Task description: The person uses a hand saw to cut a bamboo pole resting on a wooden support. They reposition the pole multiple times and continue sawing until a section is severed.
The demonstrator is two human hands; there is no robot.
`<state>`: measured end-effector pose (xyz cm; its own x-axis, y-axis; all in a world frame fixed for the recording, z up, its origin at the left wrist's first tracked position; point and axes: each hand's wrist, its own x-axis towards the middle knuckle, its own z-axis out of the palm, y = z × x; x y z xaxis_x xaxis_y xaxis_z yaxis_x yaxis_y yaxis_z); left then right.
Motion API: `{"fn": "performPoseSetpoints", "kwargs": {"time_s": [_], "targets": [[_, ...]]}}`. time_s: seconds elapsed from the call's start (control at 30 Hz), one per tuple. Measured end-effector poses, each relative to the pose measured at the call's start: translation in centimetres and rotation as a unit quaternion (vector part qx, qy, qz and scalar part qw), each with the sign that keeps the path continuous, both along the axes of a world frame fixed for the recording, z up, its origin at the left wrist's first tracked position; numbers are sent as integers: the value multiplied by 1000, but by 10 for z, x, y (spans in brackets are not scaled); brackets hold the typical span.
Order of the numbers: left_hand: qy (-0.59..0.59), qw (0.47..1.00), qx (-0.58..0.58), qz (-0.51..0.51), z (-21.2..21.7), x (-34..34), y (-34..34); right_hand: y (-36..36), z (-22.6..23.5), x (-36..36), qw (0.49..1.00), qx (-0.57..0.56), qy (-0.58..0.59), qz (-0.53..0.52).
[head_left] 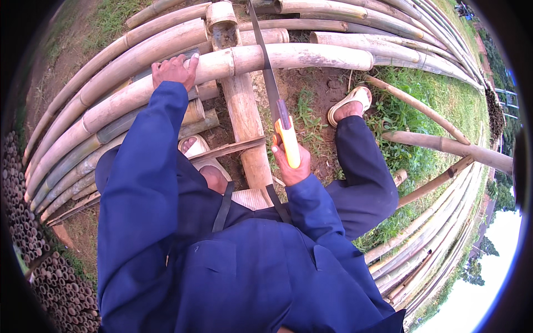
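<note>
A long, thick bamboo pole (305, 56) lies crosswise before me, resting over an upright-running bamboo beam (244, 105). My left hand (175, 71) presses down on the pole from above, fingers wrapped over its curve. In my right hand (292, 163) is a hand saw (270, 83) with a yellow handle, gripped from behind. Its dark blade points away from me and crosses the pole just right of the beam. Whether the teeth have entered the bamboo cannot be made out. A short bamboo stub (222, 16) stands at the beam's far end.
More bamboo poles (83, 108) lie left and beyond. A split bamboo strip (227, 149) crosses the beam near my sandalled feet. At right, crossed bamboo props (449, 145) stand over grass, with another pile of poles (427, 258) nearer. Stacked bamboo ends (61, 288) fill the lower left.
</note>
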<state>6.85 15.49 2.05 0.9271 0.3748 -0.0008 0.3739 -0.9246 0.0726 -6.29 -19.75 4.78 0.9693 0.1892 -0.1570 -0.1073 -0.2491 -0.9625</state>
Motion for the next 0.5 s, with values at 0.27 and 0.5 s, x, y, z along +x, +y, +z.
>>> {"fn": "performPoseSetpoints", "kwargs": {"time_s": [0.27, 0.5], "targets": [[-32, 999, 14, 23, 0, 1, 3, -22, 61, -31, 996, -72, 49, 11], [-7, 1000, 1, -14, 10, 1, 0, 27, 25, 48, 999, -1, 0, -50]]}}
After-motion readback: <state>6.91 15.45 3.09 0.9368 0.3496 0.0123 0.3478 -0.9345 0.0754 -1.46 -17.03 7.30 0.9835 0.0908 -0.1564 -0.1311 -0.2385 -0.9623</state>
